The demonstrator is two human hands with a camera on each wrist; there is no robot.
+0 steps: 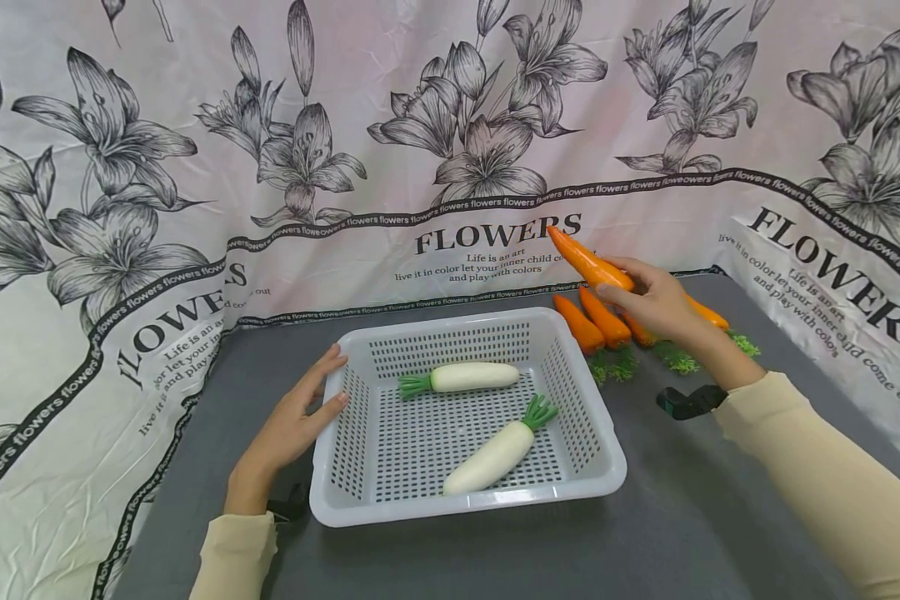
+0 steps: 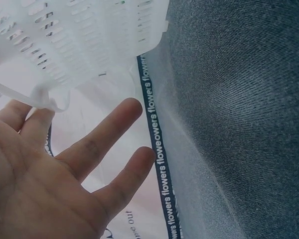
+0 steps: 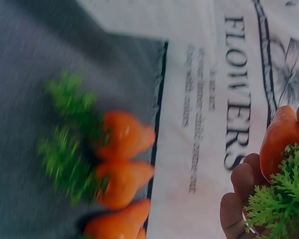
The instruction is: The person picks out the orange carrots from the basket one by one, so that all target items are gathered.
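A light grey plastic basket (image 1: 468, 507) with slotted walls stands in the head view's middle. Inside lie two white radishes with green tops, one radish (image 1: 476, 377) toward the back and another radish (image 1: 491, 458) slanting nearer the front. My left hand (image 1: 296, 421) rests on the basket's left rim; in the left wrist view two of its fingers (image 2: 107, 134) stretch out straight, free of the basket. At the back right, my right hand (image 1: 648, 300) holds an orange carrot (image 1: 588, 262) up off the table, its tip toward upper left. Green leaves (image 3: 279, 209) on this carrot show in the right wrist view.
Several more carrots (image 1: 579, 325) with leafy green tops lie on the dark grey table (image 1: 450, 558), just right of the basket's back corner. Behind and at both sides hangs a white curtain (image 1: 315, 267) with printed flowers and lettering, its lower edge meeting the table.
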